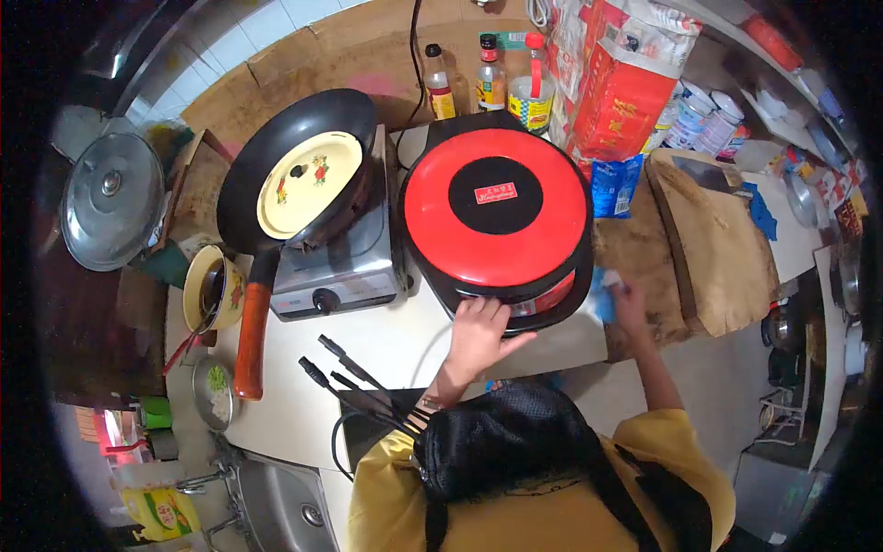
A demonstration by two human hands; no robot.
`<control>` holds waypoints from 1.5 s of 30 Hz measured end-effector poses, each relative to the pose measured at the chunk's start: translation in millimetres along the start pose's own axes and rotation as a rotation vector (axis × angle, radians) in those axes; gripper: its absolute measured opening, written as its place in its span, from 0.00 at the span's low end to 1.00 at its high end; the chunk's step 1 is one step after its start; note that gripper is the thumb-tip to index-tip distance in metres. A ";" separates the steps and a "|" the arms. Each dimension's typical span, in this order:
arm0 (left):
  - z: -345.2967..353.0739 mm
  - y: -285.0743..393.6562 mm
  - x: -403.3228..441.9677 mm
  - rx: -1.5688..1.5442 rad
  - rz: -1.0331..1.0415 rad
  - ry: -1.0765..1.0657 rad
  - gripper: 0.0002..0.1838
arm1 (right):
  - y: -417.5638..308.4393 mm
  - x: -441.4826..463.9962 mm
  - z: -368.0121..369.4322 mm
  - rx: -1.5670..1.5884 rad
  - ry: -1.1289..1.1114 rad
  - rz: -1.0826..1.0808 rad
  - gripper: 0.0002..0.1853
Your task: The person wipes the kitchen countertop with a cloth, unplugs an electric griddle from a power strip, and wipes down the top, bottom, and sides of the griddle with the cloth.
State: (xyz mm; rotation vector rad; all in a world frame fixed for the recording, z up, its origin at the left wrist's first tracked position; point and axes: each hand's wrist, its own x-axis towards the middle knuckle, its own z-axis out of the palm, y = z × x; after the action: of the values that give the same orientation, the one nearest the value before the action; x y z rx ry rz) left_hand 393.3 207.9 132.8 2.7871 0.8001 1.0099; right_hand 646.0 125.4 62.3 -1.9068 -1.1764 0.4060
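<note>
A round red and black electric pan with its lid down stands on the white counter. My left hand is at the pan's front edge, its fingers bent over the handle area and the thumb stretched out to the right. Right of the pan, my right hand has its fingers closed around a small pale item, too small to make out. Beside that hand lies something light blue, on the edge of the brown board.
A black wok holding a cream lid sits on a gas stove. Bottles, a red bag and a blue packet stand behind. Right is a wooden board; left, a bowl and a small plate.
</note>
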 end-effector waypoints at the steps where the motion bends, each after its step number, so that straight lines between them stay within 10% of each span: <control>1: 2.7 -3.5 -1.5 -0.046 -0.032 -0.097 0.19 | -38.2 13.7 -10.9 0.294 0.006 0.168 0.16; 5: 3.0 -3.0 4.1 -0.079 -0.027 -0.006 0.22 | -84.1 62.9 18.6 0.091 -0.062 -0.691 0.18; 7: 5.2 -2.0 3.5 -0.074 -0.046 0.034 0.23 | -126.4 60.3 31.6 -0.260 -0.567 -0.954 0.20; 15: 13.1 0.0 -1.5 -0.035 -0.109 0.113 0.23 | -165.2 115.6 136.2 -0.180 -0.725 -1.303 0.15; 21: 8.6 -0.7 -0.4 -0.071 -0.102 0.075 0.23 | -169.6 229.0 206.2 -0.100 -0.211 -1.140 0.10; 23: 8.2 -2.2 -1.4 -0.074 -0.115 0.029 0.22 | -167.1 257.2 166.8 -0.394 -0.360 -0.789 0.10; 29: 20.0 -14.9 -7.4 0.027 0.042 0.107 0.04 | -94.8 195.4 73.3 0.127 -0.627 -0.916 0.09; 31: 21.6 -16.4 -8.4 0.005 0.051 0.096 0.04 | -113.3 150.0 58.7 -0.222 -0.702 -1.296 0.11; 41: 14.2 -14.0 -5.8 -0.031 0.024 0.005 0.04 | -125.0 177.4 103.6 -0.411 -0.345 -0.841 0.17; 45: 18.8 -10.9 -5.6 -0.084 -0.035 0.092 0.05 | -110.0 142.3 57.2 -0.132 -0.630 -1.049 0.16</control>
State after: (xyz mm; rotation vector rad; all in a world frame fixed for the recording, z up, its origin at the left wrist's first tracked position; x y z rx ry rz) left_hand 396.4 216.5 112.3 2.6642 0.7950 1.1452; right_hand 618.2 296.9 135.9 -1.0099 -2.4435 0.3340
